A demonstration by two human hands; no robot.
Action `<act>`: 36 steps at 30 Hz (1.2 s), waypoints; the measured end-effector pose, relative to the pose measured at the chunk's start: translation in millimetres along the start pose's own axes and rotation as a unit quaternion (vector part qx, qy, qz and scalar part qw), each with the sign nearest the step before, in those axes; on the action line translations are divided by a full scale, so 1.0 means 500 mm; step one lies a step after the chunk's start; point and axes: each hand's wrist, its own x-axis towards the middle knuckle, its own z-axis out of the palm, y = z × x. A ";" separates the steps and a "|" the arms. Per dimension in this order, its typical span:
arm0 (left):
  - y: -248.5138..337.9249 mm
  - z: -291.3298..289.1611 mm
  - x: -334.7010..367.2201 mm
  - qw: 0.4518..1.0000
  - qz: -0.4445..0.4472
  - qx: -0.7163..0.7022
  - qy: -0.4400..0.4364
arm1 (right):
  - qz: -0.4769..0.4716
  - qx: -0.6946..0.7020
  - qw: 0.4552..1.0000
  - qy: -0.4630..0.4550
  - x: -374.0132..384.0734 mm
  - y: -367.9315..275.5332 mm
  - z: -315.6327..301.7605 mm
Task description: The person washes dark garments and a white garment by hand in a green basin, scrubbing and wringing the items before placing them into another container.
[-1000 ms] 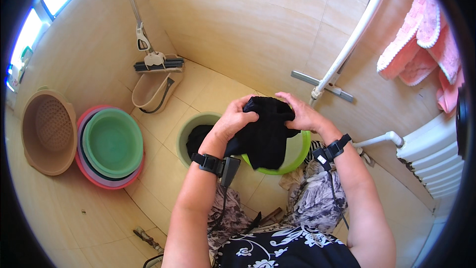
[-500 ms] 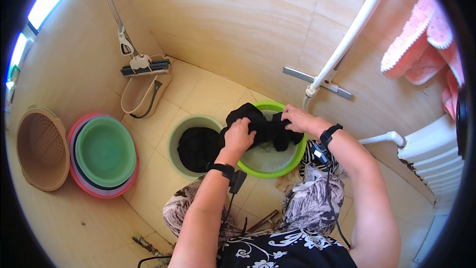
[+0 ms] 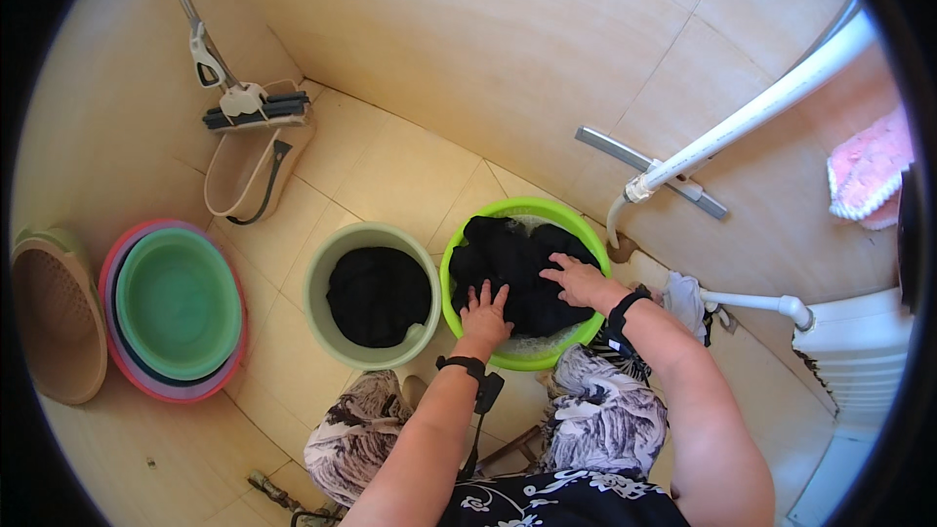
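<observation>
Wet-looking black cloth (image 3: 517, 263) fills most of a bright green basin (image 3: 527, 363), with suds showing round its edge. My left hand (image 3: 483, 317) rests on the near left part of the cloth, fingers spread. On the right side, my right hand (image 3: 578, 283) lies on the same cloth with its fingers apart. Neither hand grips it. Just left of the basin stands a pale green bucket (image 3: 320, 317), with more dark cloth (image 3: 379, 295) bunched inside.
Stacked basins (image 3: 181, 303) and a brown basket (image 3: 59, 322) stand at the left. A mop (image 3: 256, 107) leans in a beige mop bucket (image 3: 244, 176). To the right are a white pipe (image 3: 752, 117), a squeegee (image 3: 610, 151), a radiator (image 3: 864, 351) and pink fabric (image 3: 869, 176).
The black cloth that my hands held up over the basin now lies down in it. Both hands have let go and spread flat on it. The view has shifted a little.
</observation>
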 end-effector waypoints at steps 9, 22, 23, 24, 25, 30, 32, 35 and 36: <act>-0.016 0.063 0.056 0.997 -0.015 0.037 -0.070 | 0.020 0.042 0.999 0.003 0.052 0.019 0.100; -0.090 0.250 0.116 0.769 -0.317 -0.551 -0.073 | 0.036 -0.115 0.992 0.025 0.072 -0.019 0.126; -0.085 0.245 0.117 0.785 -0.301 -0.535 -0.084 | 0.035 -0.138 0.989 0.033 0.073 -0.012 0.135; -0.078 0.240 0.116 0.785 -0.302 -0.534 -0.082 | 0.033 -0.137 0.989 0.035 0.075 -0.007 0.143; -0.072 0.234 0.115 0.793 -0.309 -0.519 -0.085 | 0.026 -0.165 0.985 0.051 0.079 -0.004 0.149; -0.028 0.143 0.090 0.991 -0.090 0.004 -0.095 | 0.050 -0.182 0.982 0.007 0.070 0.007 0.134; 0.028 0.040 0.065 0.988 -0.054 0.034 -0.139 | 0.070 -0.073 0.994 0.037 0.045 0.027 0.129; -0.020 0.037 0.031 0.974 0.061 -0.202 0.079 | 0.020 0.032 0.983 0.182 0.005 0.011 0.098; -0.008 0.013 0.021 0.945 0.081 -0.283 0.144 | 0.055 0.058 0.977 0.196 -0.009 0.006 0.079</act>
